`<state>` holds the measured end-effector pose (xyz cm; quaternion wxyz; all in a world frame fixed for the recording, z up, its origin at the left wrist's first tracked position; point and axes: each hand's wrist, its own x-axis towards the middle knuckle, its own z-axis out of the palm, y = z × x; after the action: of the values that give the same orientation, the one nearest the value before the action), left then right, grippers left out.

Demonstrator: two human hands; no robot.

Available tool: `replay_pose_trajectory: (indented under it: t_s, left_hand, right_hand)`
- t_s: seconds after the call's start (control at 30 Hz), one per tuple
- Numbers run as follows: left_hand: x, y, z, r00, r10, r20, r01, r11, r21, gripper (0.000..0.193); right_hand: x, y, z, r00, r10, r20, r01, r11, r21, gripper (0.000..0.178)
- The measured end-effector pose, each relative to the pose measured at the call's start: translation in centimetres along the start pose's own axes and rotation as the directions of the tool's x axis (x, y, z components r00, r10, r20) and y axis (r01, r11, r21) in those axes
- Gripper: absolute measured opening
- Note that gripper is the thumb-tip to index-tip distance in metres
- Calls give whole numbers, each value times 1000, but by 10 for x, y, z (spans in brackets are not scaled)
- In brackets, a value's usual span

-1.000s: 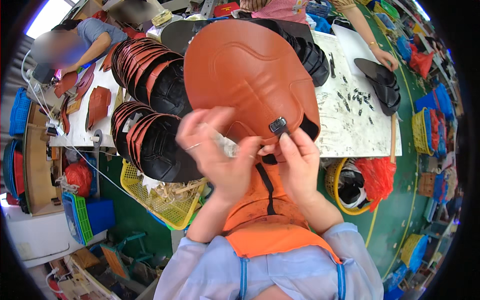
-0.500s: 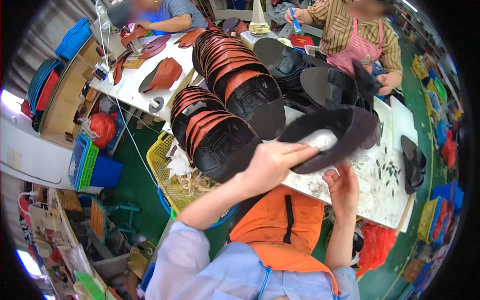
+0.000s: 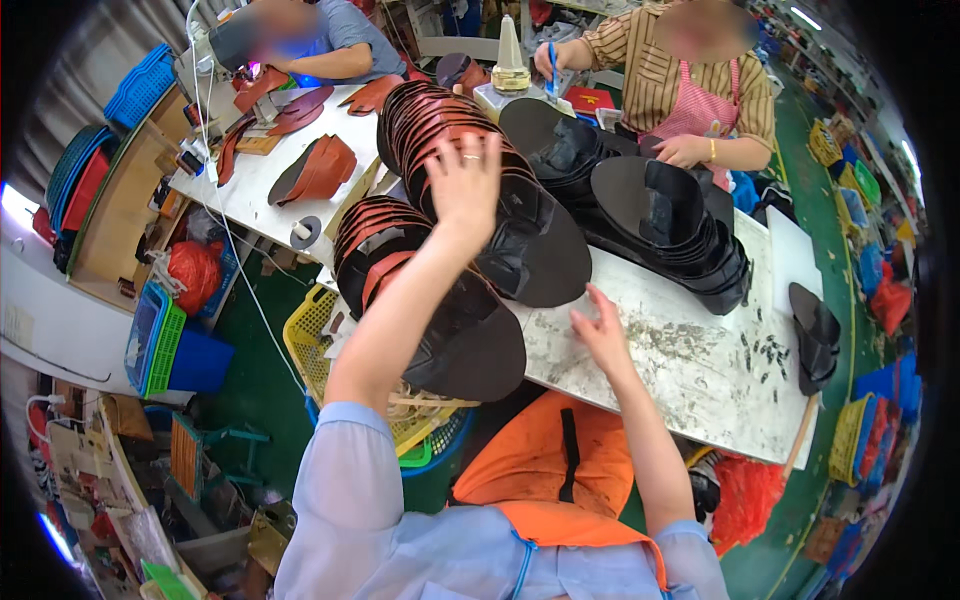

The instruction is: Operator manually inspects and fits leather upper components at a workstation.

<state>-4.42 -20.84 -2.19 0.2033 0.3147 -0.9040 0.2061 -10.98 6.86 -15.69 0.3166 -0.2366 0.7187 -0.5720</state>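
Observation:
My left hand (image 3: 465, 190), fingers spread, is over the longer row of nested sandals (image 3: 450, 118) with red-brown straps and dark soles; whether it touches them I cannot tell. The front sandal of that row (image 3: 545, 255) shows a broad dark sole. My right hand (image 3: 602, 332) is raised above the white table's near edge, fingers apart and nothing in them, just right of that sole. Under my left forearm lies a shorter row of similar sandals (image 3: 380, 222), partly hidden, with a dark sole (image 3: 475, 352) at its front end.
Black sandals (image 3: 670, 230) are stacked right of centre on the white table (image 3: 640, 350); another black pair (image 3: 815, 338) lies at its right edge. A yellow basket (image 3: 305, 335) stands below left. Across the table, one co-worker's hand holds a blue brush (image 3: 552, 70) near a glue bottle (image 3: 511, 65).
The dark sandal sole that both hands held is out of them. My left hand has moved up and left over the longer row; my right has moved left. The co-worker's black piece is put down.

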Motion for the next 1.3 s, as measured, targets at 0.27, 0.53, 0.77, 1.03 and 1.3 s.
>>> replay_pose_trajectory:
  t_s: [0.27,0.53,0.77,1.03,1.3]
  left_hand:
    - [36,-49,33,938,320,-132,-303,944,131,62]
    - [44,-69,32,802,493,-337,-494,865,88,49]
    - [-95,-23,-91,996,72,55,14,481,-877,28]
    - [-218,4,7,955,-133,264,202,946,-255,91]
    - [-205,-9,-14,969,-129,213,226,813,-537,74]
  right_hand:
    - [-2,-52,68,895,-436,93,357,575,-736,54]
    - [56,-32,88,803,-530,274,565,526,-636,39]
    - [-16,1,-5,875,-482,44,454,784,-424,26]
    - [-95,45,-237,402,-628,-666,-282,607,-743,34]
    - [-53,49,-281,681,-618,-392,-239,318,-917,22]
